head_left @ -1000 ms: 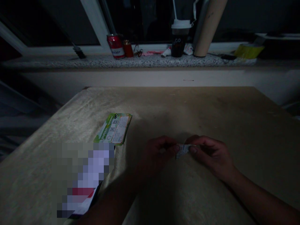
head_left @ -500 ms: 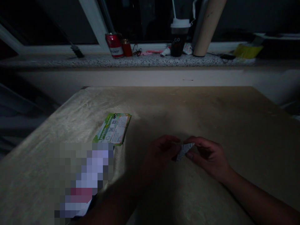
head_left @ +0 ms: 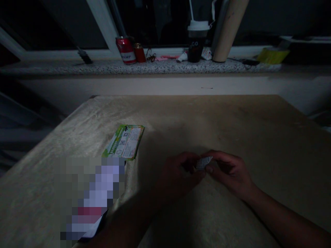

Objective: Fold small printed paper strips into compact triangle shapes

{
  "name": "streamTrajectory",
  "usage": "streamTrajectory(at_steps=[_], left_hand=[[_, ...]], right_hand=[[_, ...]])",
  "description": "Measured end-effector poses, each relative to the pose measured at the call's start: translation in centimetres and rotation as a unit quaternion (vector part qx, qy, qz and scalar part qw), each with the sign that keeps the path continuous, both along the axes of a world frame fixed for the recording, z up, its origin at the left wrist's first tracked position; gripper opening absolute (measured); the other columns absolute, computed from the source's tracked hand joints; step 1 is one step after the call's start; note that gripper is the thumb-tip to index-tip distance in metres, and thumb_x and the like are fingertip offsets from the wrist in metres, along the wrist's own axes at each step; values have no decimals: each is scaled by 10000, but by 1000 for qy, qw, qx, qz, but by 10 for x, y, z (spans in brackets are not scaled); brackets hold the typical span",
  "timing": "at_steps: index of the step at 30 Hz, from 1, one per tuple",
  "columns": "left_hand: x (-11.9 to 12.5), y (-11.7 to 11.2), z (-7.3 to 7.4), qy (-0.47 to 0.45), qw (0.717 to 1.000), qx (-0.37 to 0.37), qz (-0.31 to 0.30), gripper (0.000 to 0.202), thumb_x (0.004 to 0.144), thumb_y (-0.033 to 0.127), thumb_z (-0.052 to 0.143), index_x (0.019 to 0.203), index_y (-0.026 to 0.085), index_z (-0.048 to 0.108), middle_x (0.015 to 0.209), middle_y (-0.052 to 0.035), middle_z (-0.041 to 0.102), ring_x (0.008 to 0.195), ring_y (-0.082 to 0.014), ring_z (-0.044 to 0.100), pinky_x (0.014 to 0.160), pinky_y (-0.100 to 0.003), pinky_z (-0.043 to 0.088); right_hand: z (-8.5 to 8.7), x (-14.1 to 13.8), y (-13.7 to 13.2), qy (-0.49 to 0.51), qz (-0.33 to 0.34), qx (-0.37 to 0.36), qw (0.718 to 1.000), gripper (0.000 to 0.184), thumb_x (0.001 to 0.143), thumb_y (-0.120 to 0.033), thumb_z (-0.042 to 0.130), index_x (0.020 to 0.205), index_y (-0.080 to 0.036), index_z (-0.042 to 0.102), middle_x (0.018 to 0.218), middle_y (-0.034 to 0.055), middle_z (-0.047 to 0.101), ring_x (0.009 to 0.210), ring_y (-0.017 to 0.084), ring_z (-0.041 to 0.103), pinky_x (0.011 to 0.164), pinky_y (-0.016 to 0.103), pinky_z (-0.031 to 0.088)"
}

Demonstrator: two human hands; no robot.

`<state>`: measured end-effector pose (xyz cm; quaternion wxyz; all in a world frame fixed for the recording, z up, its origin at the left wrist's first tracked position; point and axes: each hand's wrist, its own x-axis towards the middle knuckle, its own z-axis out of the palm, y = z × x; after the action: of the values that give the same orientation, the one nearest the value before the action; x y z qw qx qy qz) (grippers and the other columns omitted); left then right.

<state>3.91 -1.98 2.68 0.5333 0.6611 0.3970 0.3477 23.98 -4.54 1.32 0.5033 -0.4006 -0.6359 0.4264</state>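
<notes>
A small folded piece of printed paper is pinched between my two hands above the table, its face covered in fine dark print. My left hand grips its left side, with thumb below and fingers above. On the right side, my right hand holds it between thumb and index finger. Dim light and the fingers hide part of the paper, so its full shape is unclear.
On the table, a green and white printed packet lies left of my hands, near a blurred-out lit device. Along the granite sill stand a red can, a lidded cup and a cardboard tube.
The paper has turned and shows a smaller face, no longer the pointed triangle. My left thumb has moved to the paper's lower edge. My right hand stays nearly in place.
</notes>
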Motion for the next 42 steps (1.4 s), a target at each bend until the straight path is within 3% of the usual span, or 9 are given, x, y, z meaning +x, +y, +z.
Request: streamTrajectory(at_steps=[8, 18, 20, 23, 26, 28, 35, 42], left_hand=[[-5, 3, -1, 0, 1000, 7, 9, 299, 791, 339, 726, 1029, 158, 726, 836, -48, 723, 758, -175, 637, 701, -296, 503], [-1, -5, -3, 71, 988, 140, -8, 298, 837, 289, 692, 1109, 167, 699, 901, -52, 744, 772, -178, 673, 739, -307, 519], [-2, -5, -2, 40, 992, 118, -3, 299, 850, 309, 693, 1107, 158, 702, 895, -57, 744, 778, -179, 674, 741, -306, 522], [-3, -2, -4, -53, 998, 3, 18, 318, 857, 357, 703, 1105, 157, 715, 866, -53, 733, 775, -176, 671, 706, -292, 524], [-2, 1, -6, -135, 984, -119, 0, 295, 827, 375, 745, 1033, 164, 746, 824, -40, 727, 721, -156, 656, 678, -279, 525], [-1, 2, -7, -150, 977, -152, -18, 253, 793, 360, 781, 946, 160, 764, 780, -33, 724, 683, -143, 639, 672, -275, 520], [0, 1, -6, -120, 979, -161, -24, 235, 757, 365, 824, 859, 164, 755, 742, -20, 712, 685, -139, 623, 679, -276, 498], [1, -1, -4, -92, 988, -116, -50, 320, 718, 324, 856, 971, 164, 742, 831, -26, 710, 760, -148, 623, 719, -276, 496]], right_hand=[[-4, 3, 1, -59, -14, 26, 998, 191, 902, -190, 701, 1074, -264, 735, 919, 18, 772, 854, 169, 737, 766, 271, 580], [-3, -1, 0, -198, -99, 122, 968, 196, 781, -121, 687, 946, -225, 705, 800, -7, 756, 686, 151, 725, 635, 244, 554], [-3, -1, 0, -195, -107, 129, 967, 167, 799, -129, 690, 936, -223, 700, 787, -5, 755, 673, 149, 724, 618, 240, 553], [-5, 0, 0, -170, -100, 134, 971, 122, 840, -157, 704, 941, -224, 692, 790, 6, 758, 675, 156, 728, 625, 250, 563], [-6, 1, -1, -139, -80, 141, 977, 132, 859, -159, 704, 968, -230, 683, 818, 23, 759, 700, 172, 734, 646, 277, 571], [-5, 1, -1, -132, -73, 147, 978, 154, 856, -142, 698, 979, -233, 679, 825, 32, 751, 709, 182, 731, 651, 296, 566], [-4, 0, -1, -125, -55, 133, 982, 120, 824, -151, 712, 919, -222, 695, 771, 35, 733, 663, 183, 700, 617, 300, 542], [-4, 1, 0, -67, -19, 0, 998, 57, 798, -196, 746, 835, -207, 704, 704, 7, 725, 604, 146, 673, 542, 224, 508]])
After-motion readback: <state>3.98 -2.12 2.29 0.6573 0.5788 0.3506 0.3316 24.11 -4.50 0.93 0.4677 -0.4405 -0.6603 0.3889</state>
